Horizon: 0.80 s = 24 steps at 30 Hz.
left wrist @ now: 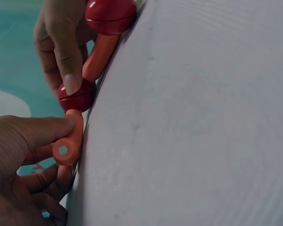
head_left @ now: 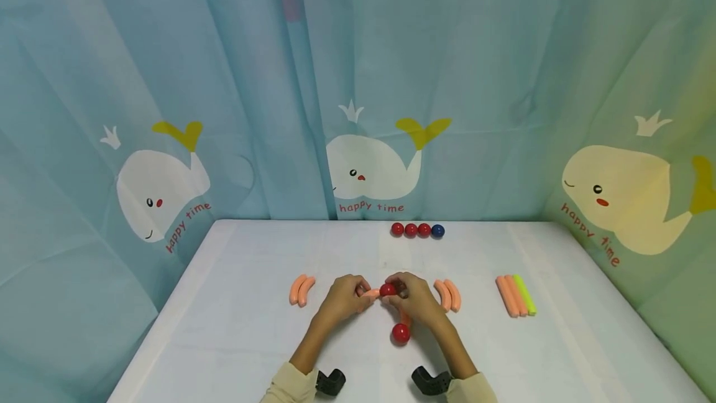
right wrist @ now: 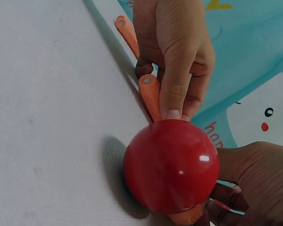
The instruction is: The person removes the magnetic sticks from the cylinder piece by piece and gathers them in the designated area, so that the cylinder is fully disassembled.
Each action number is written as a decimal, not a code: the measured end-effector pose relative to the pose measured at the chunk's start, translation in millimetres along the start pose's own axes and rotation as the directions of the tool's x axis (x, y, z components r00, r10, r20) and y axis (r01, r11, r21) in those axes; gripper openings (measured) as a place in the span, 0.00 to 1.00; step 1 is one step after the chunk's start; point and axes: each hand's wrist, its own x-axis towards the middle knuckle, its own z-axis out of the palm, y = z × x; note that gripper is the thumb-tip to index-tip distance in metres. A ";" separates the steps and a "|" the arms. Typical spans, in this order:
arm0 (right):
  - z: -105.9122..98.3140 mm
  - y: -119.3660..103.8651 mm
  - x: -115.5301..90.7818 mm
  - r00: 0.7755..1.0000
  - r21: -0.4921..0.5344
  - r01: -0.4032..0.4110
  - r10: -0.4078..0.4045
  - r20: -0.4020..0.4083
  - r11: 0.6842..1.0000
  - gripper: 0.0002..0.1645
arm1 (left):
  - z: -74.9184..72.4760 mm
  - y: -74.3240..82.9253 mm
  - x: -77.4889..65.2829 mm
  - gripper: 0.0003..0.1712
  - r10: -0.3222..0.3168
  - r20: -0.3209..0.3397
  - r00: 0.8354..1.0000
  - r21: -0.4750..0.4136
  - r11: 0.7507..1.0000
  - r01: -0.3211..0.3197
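My left hand (head_left: 345,297) pinches a short curved orange stick (left wrist: 74,136), which has a silvery disc in its end. That stick's far end meets a red ball (head_left: 387,290), gripped by my right hand (head_left: 418,300) with its fingertips. In the left wrist view, a second curved orange stick (left wrist: 101,56) runs from this ball to another red ball (head_left: 400,333). The second ball lies nearer the person, below the right hand. It fills much of the right wrist view and hides part of the right hand's fingers there.
Pairs of curved orange sticks lie left (head_left: 294,289) and right (head_left: 442,295) of the hands. Farther right are straight orange sticks (head_left: 506,296) beside a green stick (head_left: 524,294). Several red balls (head_left: 411,230) and a blue ball (head_left: 438,231) line the white table's back edge.
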 end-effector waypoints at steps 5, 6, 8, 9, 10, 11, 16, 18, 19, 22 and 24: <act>0.4 0.0 -0.2 1.000 0.007 -0.001 0.001 0.000 1.000 0.20 | 1.4 1.2 -0.6 0.07 0.019 -0.033 0.999 0.030 0.999 -0.018; 0.4 -0.1 -0.4 1.000 0.008 -0.002 0.002 0.001 1.000 0.20 | 1.6 1.2 -0.8 0.07 0.024 -0.037 0.999 0.037 0.999 -0.023; 0.6 0.0 -0.5 1.000 0.008 -0.003 0.003 0.003 1.000 0.20 | 2.2 0.7 -1.1 0.07 0.024 -0.042 0.999 0.049 0.999 -0.022; 0.8 0.1 -0.6 1.000 0.008 -0.005 0.004 0.005 1.000 0.20 | 2.5 0.6 -1.2 0.07 0.025 -0.044 0.999 0.055 0.998 -0.022; 1.0 0.2 -0.5 1.000 0.009 -0.006 0.006 0.008 1.000 0.20 | 2.8 0.3 -1.3 0.07 0.027 -0.046 0.999 0.059 0.998 -0.024; 1.1 0.2 -0.6 1.000 0.009 -0.007 0.007 0.009 1.000 0.20 | 3.0 0.3 -1.5 0.07 0.023 -0.045 0.999 0.062 0.998 -0.020; 1.2 0.2 -1.4 1.000 0.004 -0.015 0.015 0.014 1.000 0.19 | 2.7 0.5 -1.4 0.09 0.018 -0.042 0.999 0.065 0.998 -0.016; 1.3 0.2 -1.4 1.000 0.002 -0.019 0.019 0.014 1.000 0.18 | 2.3 0.6 -1.0 0.09 0.019 -0.044 0.999 0.065 0.998 -0.016; 1.3 0.0 -1.3 1.000 0.003 -0.020 0.020 0.014 1.000 0.18 | 2.2 0.5 -0.8 0.10 0.021 -0.045 0.999 0.066 0.998 -0.018; 1.2 -0.4 -1.1 1.000 0.005 -0.020 0.020 0.014 1.000 0.18 | 1.7 0.4 -0.1 0.11 0.031 -0.048 0.998 0.072 0.997 -0.027; 1.2 -1.0 -0.7 1.000 0.004 -0.019 0.019 0.013 1.000 0.18 | 1.1 0.7 0.2 0.11 0.036 -0.046 0.998 0.070 0.997 -0.032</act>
